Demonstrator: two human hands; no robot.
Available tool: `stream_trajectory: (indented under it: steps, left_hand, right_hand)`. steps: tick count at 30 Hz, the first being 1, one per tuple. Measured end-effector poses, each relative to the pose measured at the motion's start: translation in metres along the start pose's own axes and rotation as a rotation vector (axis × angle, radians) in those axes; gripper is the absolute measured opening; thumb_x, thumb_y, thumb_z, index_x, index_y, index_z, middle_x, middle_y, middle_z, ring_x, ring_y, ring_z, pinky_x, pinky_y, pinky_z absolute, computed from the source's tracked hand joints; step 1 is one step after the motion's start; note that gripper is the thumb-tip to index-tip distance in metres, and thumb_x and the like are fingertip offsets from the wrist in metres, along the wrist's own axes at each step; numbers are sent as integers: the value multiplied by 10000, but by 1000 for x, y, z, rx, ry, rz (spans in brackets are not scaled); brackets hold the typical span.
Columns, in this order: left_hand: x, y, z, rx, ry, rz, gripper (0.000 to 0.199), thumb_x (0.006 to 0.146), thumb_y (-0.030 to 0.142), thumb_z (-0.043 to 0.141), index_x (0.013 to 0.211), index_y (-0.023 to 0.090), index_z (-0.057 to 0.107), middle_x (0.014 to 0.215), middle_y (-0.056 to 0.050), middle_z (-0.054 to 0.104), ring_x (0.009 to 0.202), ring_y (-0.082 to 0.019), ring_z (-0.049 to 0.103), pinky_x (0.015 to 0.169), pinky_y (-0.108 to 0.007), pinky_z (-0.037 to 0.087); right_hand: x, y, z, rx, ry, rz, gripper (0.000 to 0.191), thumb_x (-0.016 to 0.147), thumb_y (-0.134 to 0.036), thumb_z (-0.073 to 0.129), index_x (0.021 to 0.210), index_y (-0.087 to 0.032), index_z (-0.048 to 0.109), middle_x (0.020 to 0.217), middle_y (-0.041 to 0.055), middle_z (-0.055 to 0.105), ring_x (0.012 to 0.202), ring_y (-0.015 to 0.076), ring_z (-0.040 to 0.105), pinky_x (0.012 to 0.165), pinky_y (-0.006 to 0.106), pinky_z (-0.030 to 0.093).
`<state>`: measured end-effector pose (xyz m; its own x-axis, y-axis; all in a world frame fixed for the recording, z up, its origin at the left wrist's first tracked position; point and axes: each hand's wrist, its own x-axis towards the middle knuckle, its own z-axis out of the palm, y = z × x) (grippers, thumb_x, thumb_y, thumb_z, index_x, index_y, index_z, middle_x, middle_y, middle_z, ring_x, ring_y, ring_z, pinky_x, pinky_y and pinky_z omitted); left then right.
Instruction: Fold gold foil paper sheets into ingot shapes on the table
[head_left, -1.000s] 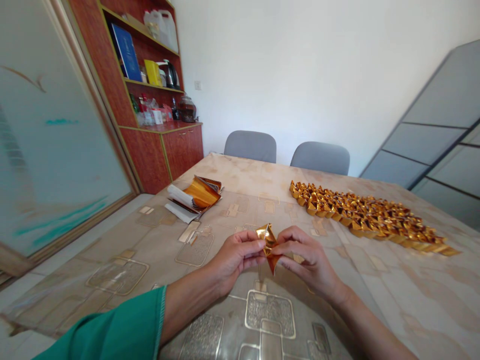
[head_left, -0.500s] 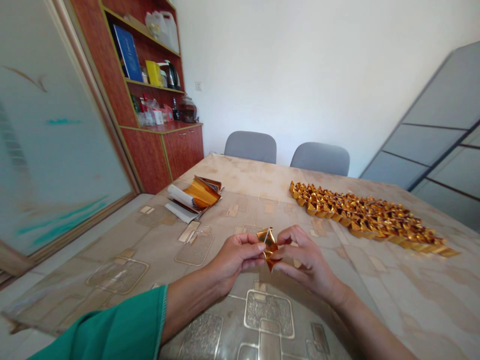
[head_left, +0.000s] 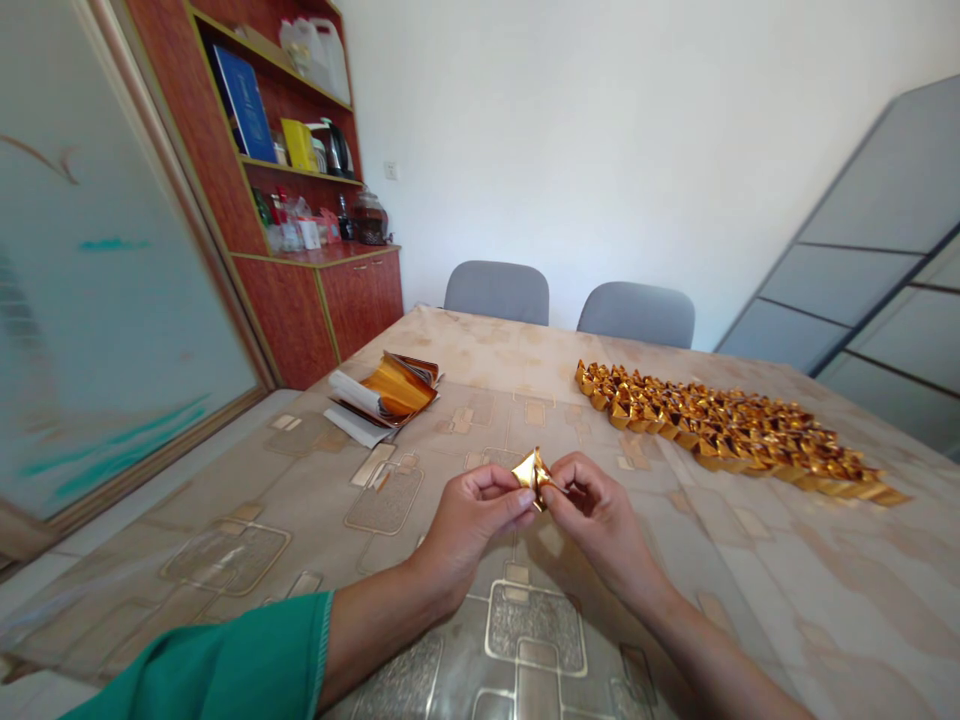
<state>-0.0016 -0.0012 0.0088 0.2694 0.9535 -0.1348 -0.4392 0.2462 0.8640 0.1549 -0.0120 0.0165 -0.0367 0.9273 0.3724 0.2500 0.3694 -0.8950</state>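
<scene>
A small piece of folded gold foil paper [head_left: 529, 472] is held up over the table between my hands. My left hand [head_left: 472, 520] pinches its left side between thumb and fingers. On the right side, the thumb and fingers of my right hand [head_left: 600, 515] are closed on the same piece. Rows of folded gold pieces [head_left: 720, 425] stand packed together on the right of the table. At the left lies a loose stack of gold foil sheets [head_left: 397, 388] with white undersides, curled over.
The table [head_left: 315, 520] has a patterned, glossy cover. Two grey chairs [head_left: 496, 290] stand behind its far edge. A red cabinet [head_left: 289, 310] with bottles, a kettle and jugs is at the back left, beside a frosted glass door [head_left: 112, 280].
My right fingers have closed in on the foil piece, which now looks more compact and shows a bright pointed face. The view has shifted slightly.
</scene>
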Motion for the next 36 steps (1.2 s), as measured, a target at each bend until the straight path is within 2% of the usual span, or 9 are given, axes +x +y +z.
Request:
stream_trajectory:
  steps: [4, 11, 19, 24, 36]
  left_hand:
    - [0, -1, 0, 52, -19, 21, 312, 580, 305, 896, 694, 137, 658, 664, 4, 683, 616, -87, 591, 624, -190, 475]
    - [-1, -1, 0, 49, -30, -7, 320, 614, 370, 877, 731, 138, 691, 732, -7, 695, 677, -103, 621, 669, -211, 518]
    - [0, -4, -1, -29, -27, -34, 332, 582, 308, 903, 720, 139, 652, 728, -3, 698, 675, -104, 639, 706, -231, 538]
    - [1, -4, -2, -110, -37, -70, 352, 558, 267, 921, 736, 131, 649, 767, -6, 710, 709, -95, 653, 749, -231, 551]
    - [1, -2, 0, -121, -60, -80, 330, 568, 242, 915, 753, 129, 667, 755, -5, 713, 703, -91, 658, 739, -217, 540]
  right_hand:
    - [0, -1, 0, -35, 4, -2, 189, 813, -248, 636, 658, -224, 530, 689, -8, 547, 647, 160, 506, 603, 289, 399]
    - [2, -5, -6, -87, -49, -67, 174, 805, -200, 638, 652, -225, 560, 713, -2, 569, 682, 165, 529, 642, 299, 405]
    - [2, -3, -7, -90, -71, -83, 156, 815, -208, 647, 676, -224, 577, 727, 3, 580, 685, 168, 541, 632, 296, 413]
    - [1, -6, -8, -125, -66, -143, 158, 832, -190, 655, 687, -223, 600, 728, 5, 595, 691, 171, 558, 647, 301, 419]
    - [1, -5, -9, -98, -76, -136, 147, 846, -188, 652, 712, -213, 598, 739, 5, 599, 696, 161, 555, 643, 281, 423]
